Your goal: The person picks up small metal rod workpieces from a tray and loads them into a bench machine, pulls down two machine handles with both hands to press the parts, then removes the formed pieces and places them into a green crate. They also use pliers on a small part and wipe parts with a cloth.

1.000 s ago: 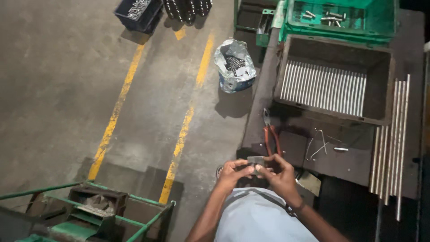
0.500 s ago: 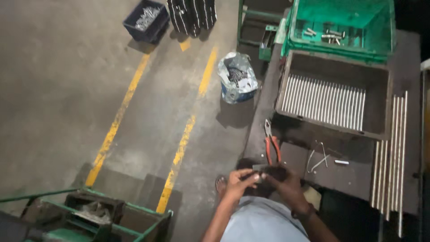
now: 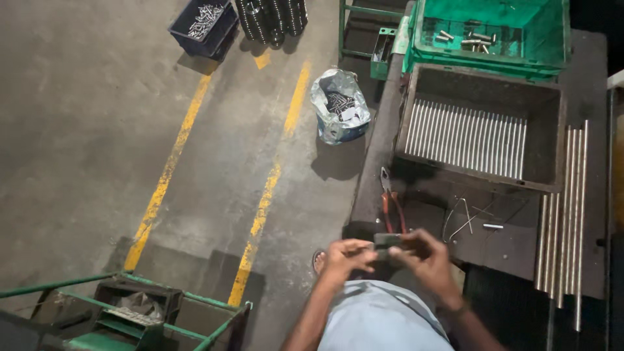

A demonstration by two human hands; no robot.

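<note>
My left hand (image 3: 346,257) and my right hand (image 3: 426,257) meet in front of my chest, both gripping a small dark metal part (image 3: 389,241) between the fingertips. The part is mostly hidden by my fingers. Just beyond my hands, red-handled pliers (image 3: 390,209) lie on the dark workbench (image 3: 588,71), with a few bent wires (image 3: 463,220) and a short pin to their right.
A dark tray (image 3: 480,130) of several silver rods sits on the bench, a green crate (image 3: 492,34) with small parts behind it. Long steel rods (image 3: 564,208) lie along the right. On the floor: plastic bag (image 3: 340,105), blue bin (image 3: 203,25), green cart (image 3: 130,309), yellow lines.
The camera view has shifted slightly. My hands stay together on the small part, with the fingers rearranged a little around it.
</note>
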